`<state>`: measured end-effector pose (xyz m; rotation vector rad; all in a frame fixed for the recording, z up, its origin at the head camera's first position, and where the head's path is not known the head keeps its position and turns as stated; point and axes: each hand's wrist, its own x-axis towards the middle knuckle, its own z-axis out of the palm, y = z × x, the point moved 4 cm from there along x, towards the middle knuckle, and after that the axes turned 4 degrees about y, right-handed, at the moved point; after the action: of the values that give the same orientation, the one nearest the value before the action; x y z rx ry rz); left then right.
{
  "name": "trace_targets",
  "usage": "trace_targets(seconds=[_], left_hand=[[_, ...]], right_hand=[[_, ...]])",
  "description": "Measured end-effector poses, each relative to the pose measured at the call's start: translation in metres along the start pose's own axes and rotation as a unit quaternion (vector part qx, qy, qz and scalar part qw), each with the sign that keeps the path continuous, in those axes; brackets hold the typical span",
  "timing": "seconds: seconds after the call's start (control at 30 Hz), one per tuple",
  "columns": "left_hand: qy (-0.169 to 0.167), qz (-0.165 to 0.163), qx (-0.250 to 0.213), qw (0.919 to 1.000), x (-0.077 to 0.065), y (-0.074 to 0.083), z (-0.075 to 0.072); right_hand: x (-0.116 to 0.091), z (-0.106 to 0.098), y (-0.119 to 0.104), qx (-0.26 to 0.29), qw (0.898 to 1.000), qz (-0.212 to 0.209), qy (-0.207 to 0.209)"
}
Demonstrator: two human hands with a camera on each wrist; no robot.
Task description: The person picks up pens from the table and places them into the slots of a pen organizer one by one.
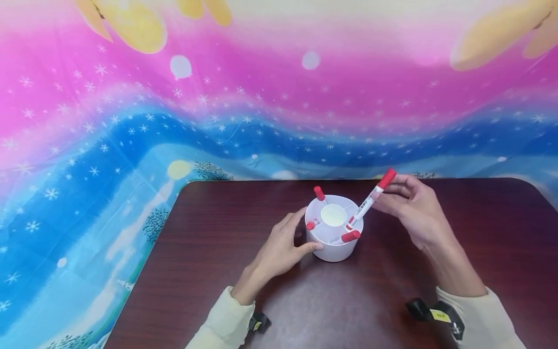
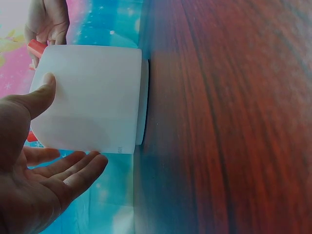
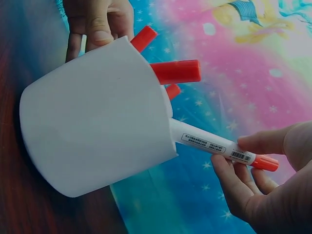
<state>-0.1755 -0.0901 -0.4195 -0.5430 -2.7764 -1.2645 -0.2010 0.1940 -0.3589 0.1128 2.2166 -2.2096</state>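
A round white pen organizer (image 1: 334,253) with a pale round centre stands on the table. My left hand (image 1: 281,246) holds it from the left, thumb against the near wall and fingers along the far left side. Between thumb and fingertips, my right hand (image 1: 416,209) pinches a white marker (image 3: 204,140) with a red cap. That marker slants down to the left, cap end up, its lower end inside the organizer's right rim. Red-capped markers stick out at the back (image 1: 320,193), the left (image 1: 310,226) and the near right (image 1: 350,236) of the organizer.
The dark brown wooden table (image 1: 209,223) has rounded far corners. Behind it and along its left side hangs a colourful printed cloth (image 1: 261,97) with snowflakes. A black strap device (image 1: 436,314) sits at the right sleeve, and another (image 1: 260,322) at the left sleeve.
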Motion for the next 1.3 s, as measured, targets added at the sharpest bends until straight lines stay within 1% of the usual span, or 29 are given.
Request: trace_targets(seconds=[0.13,0.2,0.37,0.47,0.6,0.97,1.13,1.3], left_hand=[[0.000,0.002,0.003,1.0000,0.000,0.000,0.001],[0.001,0.001,0.002,1.0000,0.000,0.000,0.001],[0.002,0.002,0.003,1.0000,0.000,-0.001,0.000],[0.002,0.002,0.002,1.0000,0.000,-0.002,0.000],[0.001,0.002,-0.001,1.0000,0.000,-0.002,0.000],[0.005,0.008,0.000,1.0000,0.000,0.000,0.000],[0.002,0.003,-0.002,1.0000,0.001,-0.001,0.000],[0.002,0.002,-0.003,1.0000,0.001,-0.002,0.001]], right_hand=[[0.001,0.002,0.004,0.003,1.000,-0.002,-0.004],[0.001,0.004,0.006,-0.012,1.000,-0.007,-0.004],[0.003,0.008,0.009,-0.026,1.000,-0.007,-0.003],[0.003,0.011,0.010,-0.016,1.000,-0.010,-0.004],[0.002,0.013,0.011,-0.018,1.000,-0.015,-0.003],[0.000,0.017,0.011,-0.068,0.997,-0.026,0.011],[0.000,0.020,0.012,-0.076,0.997,-0.029,0.014],[0.000,0.020,0.013,-0.073,0.997,-0.025,0.018]])
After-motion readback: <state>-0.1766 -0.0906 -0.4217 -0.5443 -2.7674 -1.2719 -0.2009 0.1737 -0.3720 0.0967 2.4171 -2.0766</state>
